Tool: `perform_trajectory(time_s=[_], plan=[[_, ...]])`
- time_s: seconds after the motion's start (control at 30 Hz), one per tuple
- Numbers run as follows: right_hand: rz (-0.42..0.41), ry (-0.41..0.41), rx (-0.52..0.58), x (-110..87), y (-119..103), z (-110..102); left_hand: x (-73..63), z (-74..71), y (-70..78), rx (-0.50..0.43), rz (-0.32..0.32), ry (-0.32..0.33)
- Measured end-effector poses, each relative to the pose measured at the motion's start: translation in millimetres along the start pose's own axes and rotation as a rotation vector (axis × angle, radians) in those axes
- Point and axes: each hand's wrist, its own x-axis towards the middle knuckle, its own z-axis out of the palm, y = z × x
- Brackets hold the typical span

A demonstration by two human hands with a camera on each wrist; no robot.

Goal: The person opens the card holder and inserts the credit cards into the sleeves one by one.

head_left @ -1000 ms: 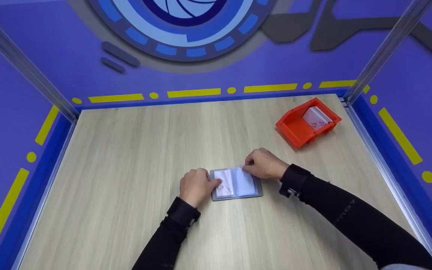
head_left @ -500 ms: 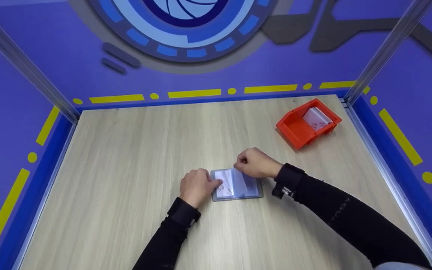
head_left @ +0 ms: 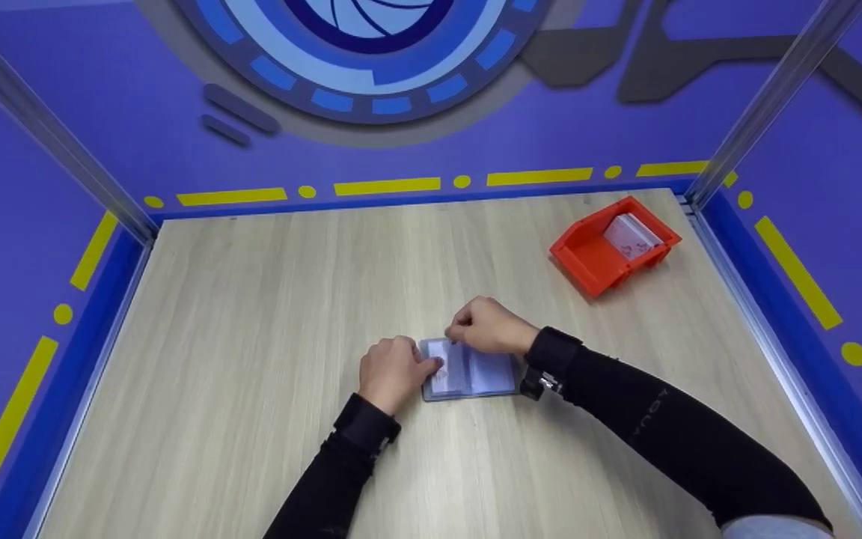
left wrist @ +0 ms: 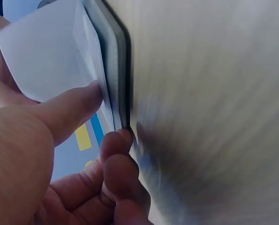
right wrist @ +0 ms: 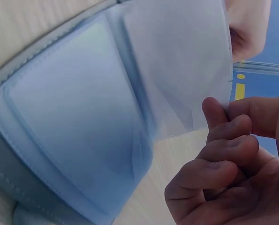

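Note:
A small card holder (head_left: pixel 492 376) with a grey stitched cover lies spread open on the table, its clear sleeves facing up. My left hand (head_left: pixel 392 372) pinches its left edge; in the left wrist view the thumb (left wrist: pixel 78 105) lies on the sleeves and the curled fingers sit at the cover's rim. Between thumb and forefinger, my right hand (head_left: pixel 489 326) grips the outer edge of a translucent sleeve page (right wrist: pixel 181 65), lifted over the left half. Under it, the right half shows another milky sleeve (right wrist: pixel 73 112). A card on the left side is partly covered.
An orange-red bin (head_left: pixel 588 262) stands at the back right of the wooden table (head_left: pixel 274 314), with a stack of white cards (head_left: pixel 633 236) bearing red print inside. Purple-blue panels (head_left: pixel 371 161) enclose the back and sides.
My right hand has moved left, carrying the sleeve page from the right half over to the left half. My left hand stays at the holder's left edge.

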Motion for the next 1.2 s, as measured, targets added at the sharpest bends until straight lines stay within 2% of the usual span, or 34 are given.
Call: perform_trajectory(time_s=[0.37, 0.7, 0.87, 1.03, 1.2], plan=[[0.011, -0.041, -0.059, 11.4, 3.9, 17.4, 0.8, -5.8, 4.0, 0.035, 0.027, -0.010], [0.023, -0.056, -0.077, 13.2, -0.3, 18.0, -0.9, -9.4, 4.2, 0.025, 0.043, -0.023], [-0.001, -0.049, -0.081, 12.8, 0.3, 18.2, -2.4, -10.1, 3.2, 0.003, 0.039, -0.021], [-0.007, -0.045, -0.072, 11.1, 1.7, 18.3, -2.3, -8.0, 3.2, 0.008, 0.024, -0.024], [-0.008, -0.035, -0.085, 8.6, 3.5, 19.4, -1.4, -3.8, 3.1, 0.026, 0.037, -0.008]])
